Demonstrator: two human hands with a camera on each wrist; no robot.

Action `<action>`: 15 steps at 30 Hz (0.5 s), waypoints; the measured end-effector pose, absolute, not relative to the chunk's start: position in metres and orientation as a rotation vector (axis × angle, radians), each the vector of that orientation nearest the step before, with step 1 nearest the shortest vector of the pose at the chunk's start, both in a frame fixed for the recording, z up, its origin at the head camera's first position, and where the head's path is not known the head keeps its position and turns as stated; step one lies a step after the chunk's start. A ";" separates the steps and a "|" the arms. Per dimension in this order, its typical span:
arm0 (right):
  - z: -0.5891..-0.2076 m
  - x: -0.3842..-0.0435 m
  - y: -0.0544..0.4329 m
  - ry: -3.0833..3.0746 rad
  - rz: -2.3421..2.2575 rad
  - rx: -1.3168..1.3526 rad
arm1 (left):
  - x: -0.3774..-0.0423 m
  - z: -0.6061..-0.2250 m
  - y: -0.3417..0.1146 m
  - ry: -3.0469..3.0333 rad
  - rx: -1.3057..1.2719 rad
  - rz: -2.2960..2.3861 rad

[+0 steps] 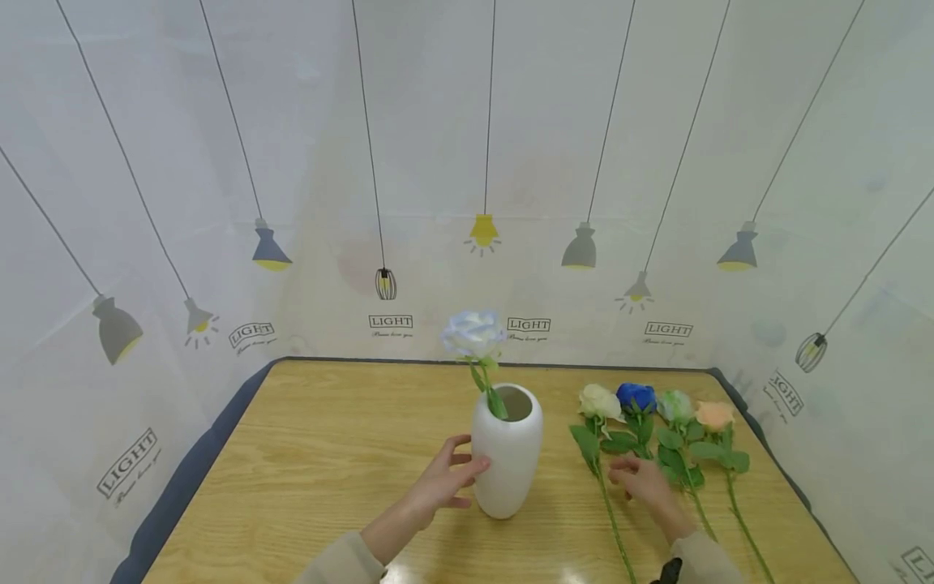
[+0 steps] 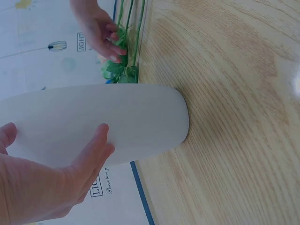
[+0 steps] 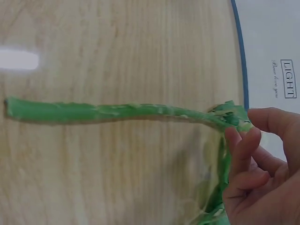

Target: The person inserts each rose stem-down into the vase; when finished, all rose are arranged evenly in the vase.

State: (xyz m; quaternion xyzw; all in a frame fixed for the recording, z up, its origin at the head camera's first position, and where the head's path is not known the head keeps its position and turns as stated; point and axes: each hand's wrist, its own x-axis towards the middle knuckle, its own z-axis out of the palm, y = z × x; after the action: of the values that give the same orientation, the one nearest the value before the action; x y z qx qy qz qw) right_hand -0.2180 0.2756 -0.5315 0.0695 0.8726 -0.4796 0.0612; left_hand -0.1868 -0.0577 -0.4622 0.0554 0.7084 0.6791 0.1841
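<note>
A tall white vase (image 1: 507, 462) stands upright on the wooden table. In it leans a pale blue-white rose (image 1: 474, 334), its stem going into the mouth. My left hand (image 1: 441, 477) holds the vase's left side, thumb on the near face; the left wrist view shows fingers along the white wall. My right hand (image 1: 645, 485) hovers just right of the cream rose's (image 1: 601, 402) stem, fingers loosely bent with nothing visibly pinched. In the right wrist view, that green stem (image 3: 117, 111) runs to the fingertips; whether they touch it I cannot tell.
Right of the cream rose lie a blue rose (image 1: 637, 397), a green-white rose (image 1: 675, 407) and a peach rose (image 1: 714, 415), stems toward me. The wooden table (image 1: 336, 454) has a dark edge, with a lamp-printed wall covering (image 1: 430, 162) behind.
</note>
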 end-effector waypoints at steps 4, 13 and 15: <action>-0.542 -0.217 0.274 2.592 -1.486 0.300 | -0.187 -0.462 -0.058 1.994 0.153 1.919; -0.566 -0.219 0.269 2.458 -1.617 0.438 | -0.188 -0.464 -0.058 1.991 0.146 1.911; -0.568 -0.219 0.267 2.444 -1.624 0.456 | -0.188 -0.464 -0.058 1.992 0.149 1.909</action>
State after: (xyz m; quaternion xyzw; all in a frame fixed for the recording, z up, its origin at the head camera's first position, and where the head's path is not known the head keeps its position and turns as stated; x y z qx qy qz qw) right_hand -0.2189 0.2673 -0.5681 0.1530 0.8200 -0.5448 0.0862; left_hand -0.1880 -0.0576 -0.4641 0.0530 0.7079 0.6787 0.1881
